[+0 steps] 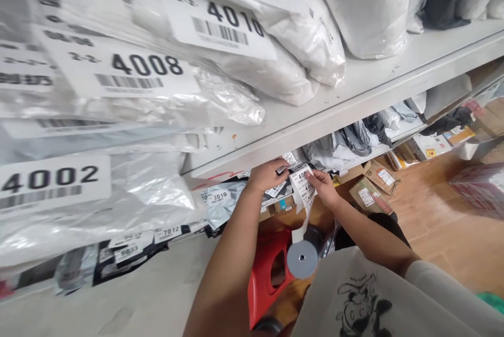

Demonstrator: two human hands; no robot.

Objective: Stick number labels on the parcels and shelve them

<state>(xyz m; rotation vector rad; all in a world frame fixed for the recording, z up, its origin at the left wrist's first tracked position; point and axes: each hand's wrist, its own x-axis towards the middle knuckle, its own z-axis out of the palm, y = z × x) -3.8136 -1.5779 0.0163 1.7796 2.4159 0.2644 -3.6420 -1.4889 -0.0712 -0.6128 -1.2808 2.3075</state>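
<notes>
Low in the middle, by the lower shelf, my right hand (325, 189) is closed with thumb and fingers pinching a strip of printed barcode labels (305, 190). On the other side, my left hand (268, 175) has its fingers curled and pinched at the strip's upper left edge. The strip trails down to a label roll with a round grey side disc (295, 259), beside a red plastic stool (262, 279). Just behind the hands lie bagged parcels with number labels, including a pale blue one (220, 200) marked 3010.
A white upper shelf (374, 77) crosses above my hands, loaded with plastic-bagged parcels (232, 95) labelled 4002, 4008, 4010 and 4011. Grey and black bags (354, 137) fill the lower shelf. Cardboard boxes (368, 195) and a pink-and-white package (478, 190) stand on the wooden floor.
</notes>
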